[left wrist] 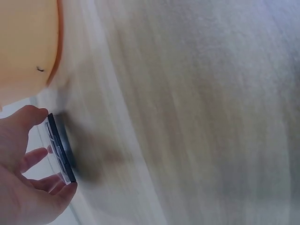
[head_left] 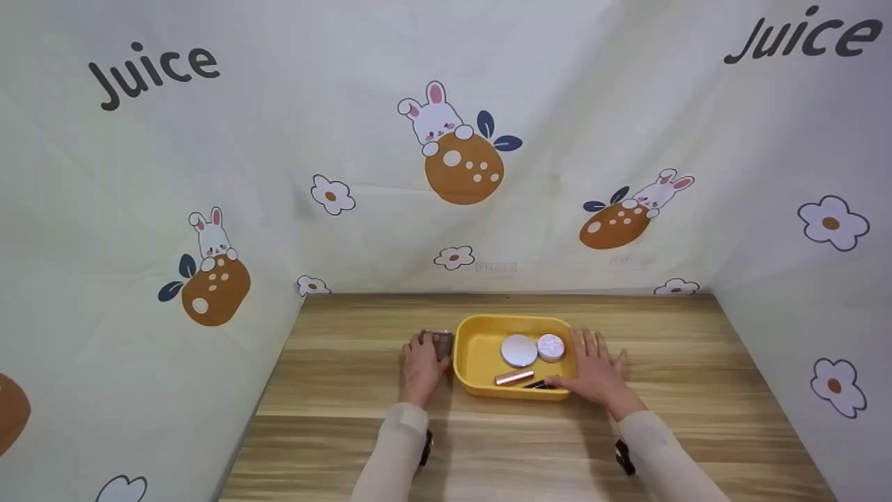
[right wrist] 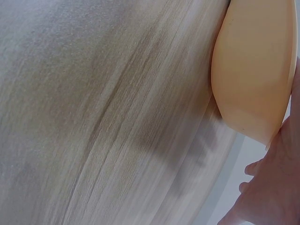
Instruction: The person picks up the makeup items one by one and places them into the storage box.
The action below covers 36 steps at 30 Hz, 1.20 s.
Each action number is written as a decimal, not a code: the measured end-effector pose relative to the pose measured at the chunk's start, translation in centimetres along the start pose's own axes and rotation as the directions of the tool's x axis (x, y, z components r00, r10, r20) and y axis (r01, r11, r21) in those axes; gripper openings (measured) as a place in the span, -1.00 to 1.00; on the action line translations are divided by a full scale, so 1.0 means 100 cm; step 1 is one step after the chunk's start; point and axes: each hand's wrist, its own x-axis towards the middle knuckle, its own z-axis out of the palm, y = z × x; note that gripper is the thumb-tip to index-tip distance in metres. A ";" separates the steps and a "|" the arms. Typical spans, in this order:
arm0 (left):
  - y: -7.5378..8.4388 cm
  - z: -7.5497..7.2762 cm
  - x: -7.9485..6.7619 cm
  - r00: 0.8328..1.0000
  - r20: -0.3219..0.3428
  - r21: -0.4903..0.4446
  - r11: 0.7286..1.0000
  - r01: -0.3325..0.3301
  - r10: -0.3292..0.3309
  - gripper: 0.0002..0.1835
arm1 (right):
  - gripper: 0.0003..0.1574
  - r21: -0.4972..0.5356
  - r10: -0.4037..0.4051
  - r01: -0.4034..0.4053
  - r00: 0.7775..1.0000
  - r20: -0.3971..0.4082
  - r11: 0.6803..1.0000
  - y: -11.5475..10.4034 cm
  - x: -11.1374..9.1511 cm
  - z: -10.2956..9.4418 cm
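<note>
My left hand (head_left: 423, 366) pinches a thin, flat makeup palette (head_left: 440, 343) by its edges, just left of a yellow bin (head_left: 477, 388). The left wrist view shows this palette (left wrist: 61, 149) edge-on, dark along one side, between thumb and fingertips, close over the tabletop. On the bin's right side rests my right hand (head_left: 596, 369), fingers spread along the rim and thumb reaching over the front corner. Inside lie a round white compact (head_left: 519, 350), a small round case (head_left: 550, 347) with a star pattern, a rose-gold tube (head_left: 514, 377) and a black slim stick (head_left: 536, 385) partly hidden by the thumb.
The bin stands on a wood-grain table (head_left: 348, 446). Cloth walls (head_left: 362, 139) printed with rabbits, fruit and flowers rise at the back and both sides. The table's back edge runs behind the bin. Dark bands (head_left: 624, 457) sit at both wrists.
</note>
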 end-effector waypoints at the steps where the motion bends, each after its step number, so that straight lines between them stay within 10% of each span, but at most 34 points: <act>1: 0.001 -0.001 0.000 1.000 -0.004 -0.009 1.000 0.000 0.000 -0.42 | 0.52 0.003 -0.002 0.002 1.000 -0.001 1.000 0.000 0.000 0.000; 36: 0.059 -0.032 -0.015 0.986 -0.040 -0.085 0.982 -0.166 0.163 -0.42 | 0.52 0.017 -0.005 0.005 1.000 0.006 1.000 0.000 0.000 -0.001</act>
